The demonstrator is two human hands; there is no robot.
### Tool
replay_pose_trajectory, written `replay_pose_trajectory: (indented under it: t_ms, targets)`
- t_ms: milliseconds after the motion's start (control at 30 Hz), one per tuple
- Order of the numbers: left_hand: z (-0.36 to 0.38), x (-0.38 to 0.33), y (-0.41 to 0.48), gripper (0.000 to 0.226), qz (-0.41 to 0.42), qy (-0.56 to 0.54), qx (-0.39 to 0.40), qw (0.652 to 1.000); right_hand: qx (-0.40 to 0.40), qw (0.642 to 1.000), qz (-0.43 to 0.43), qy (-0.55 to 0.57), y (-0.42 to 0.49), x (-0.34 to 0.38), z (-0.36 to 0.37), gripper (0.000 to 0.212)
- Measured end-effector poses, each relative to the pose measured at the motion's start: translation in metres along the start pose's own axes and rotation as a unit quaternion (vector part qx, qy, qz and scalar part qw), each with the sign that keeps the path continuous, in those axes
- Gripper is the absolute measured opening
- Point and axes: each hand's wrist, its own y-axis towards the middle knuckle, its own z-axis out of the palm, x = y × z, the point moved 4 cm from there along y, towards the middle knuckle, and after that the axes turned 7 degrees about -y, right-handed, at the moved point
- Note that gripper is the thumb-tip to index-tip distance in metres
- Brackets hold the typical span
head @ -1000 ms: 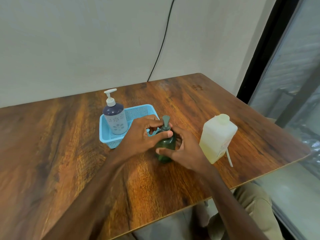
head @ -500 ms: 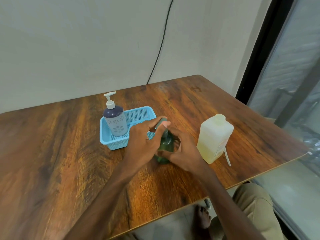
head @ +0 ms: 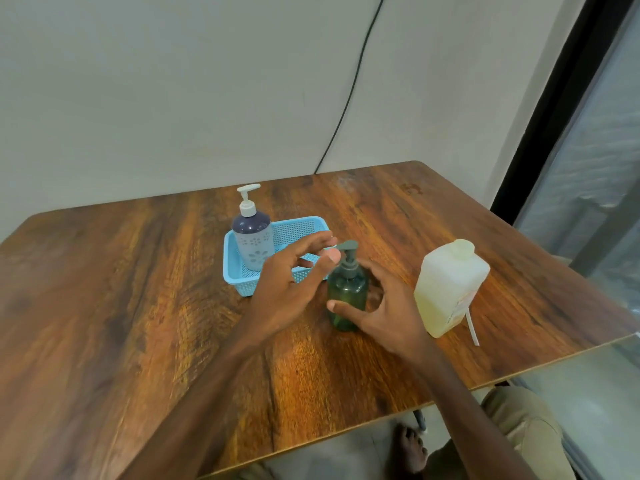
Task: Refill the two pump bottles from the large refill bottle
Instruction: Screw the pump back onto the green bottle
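A small green pump bottle (head: 347, 289) stands upright on the wooden table (head: 138, 289), its grey pump fitted on top. My right hand (head: 391, 306) curls round it from the right, with the thumb on its front and the fingers behind. My left hand (head: 294, 282) hovers just left of the pump head with its fingers spread and holds nothing. A navy and pale blue pump bottle (head: 252, 237) with a white pump stands in a light blue basket (head: 232, 268) behind my left hand. The large refill bottle (head: 446, 289), pale yellow and capped, stands to the right.
A thin white tube (head: 471, 327) lies on the table beside the refill bottle, close to the front right edge. A black cable (head: 349, 91) runs down the wall behind the table. A window frame stands to the right, and a leg and bare foot show below the table edge.
My left hand has come off the green bottle's pump and spread its fingers. My right hand stays round the bottle with a looser hold. The camera has tilted slightly.
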Motion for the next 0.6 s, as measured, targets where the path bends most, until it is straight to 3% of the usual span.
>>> replay_pose_trajectory:
  t_ms: [100,300,367,500,600]
  targets:
    - [-0.033,0.006,-0.005,0.020,0.006,0.034,-0.119,0.992,-0.019,1.000,-0.013,-0.012,0.004,0.007,-0.003,0.073]
    - [-0.090,0.018,0.005,0.023,0.006,0.098,-0.253,0.962,-0.041,0.997,-0.058,-0.004,0.037,0.049,-0.019,0.073]
    - [-0.095,0.032,0.015,0.041,-0.032,0.124,-0.249,0.960,-0.054,0.997,-0.062,-0.008,0.058,0.065,-0.024,0.076]
    - [-0.093,0.063,0.038,0.080,-0.128,0.154,-0.155,0.967,-0.068,0.996,-0.052,-0.010,0.105,0.086,-0.019,0.070]
    - [-0.089,0.073,0.050,0.084,-0.102,0.136,-0.119,0.978,-0.046,0.999,-0.004,-0.004,0.135,0.078,0.002,0.068]
